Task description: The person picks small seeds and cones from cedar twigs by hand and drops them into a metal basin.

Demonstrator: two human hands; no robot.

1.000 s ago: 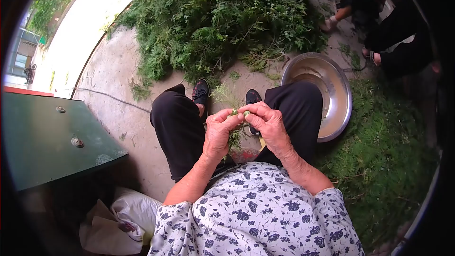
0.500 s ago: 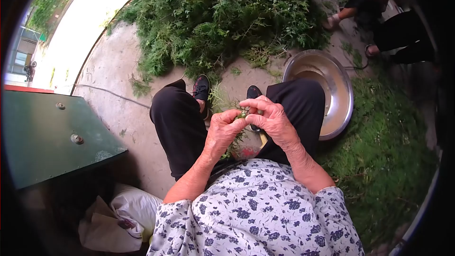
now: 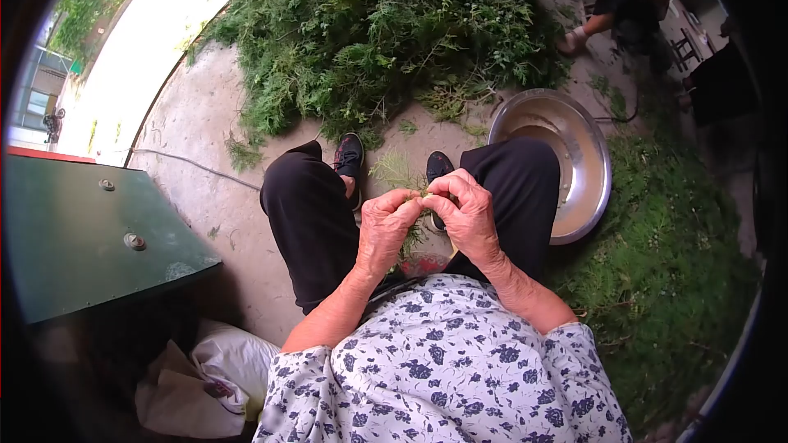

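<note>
Between my knees, my left hand is closed in a pinch on an evergreen sprig. Feathery green leaves stick out above and below its fingers. My right hand is closed too, its thumb and index fingertips meeting the left fingertips at the sprig. A small pale-green bit shows where they meet, but the fingers mostly hide it. Beside my right knee stands a wide steel basin, partly covered by my leg.
A large heap of cut evergreen branches lies ahead. More greenery spreads at the right. At left are a green metal box, a white sack and a cable on the concrete. Another person sits at the upper right.
My right fingers have closed in against the left fingertips, and the small green cones seen there earlier are now mostly hidden. At the upper right, dark-clothed legs have shifted away.
</note>
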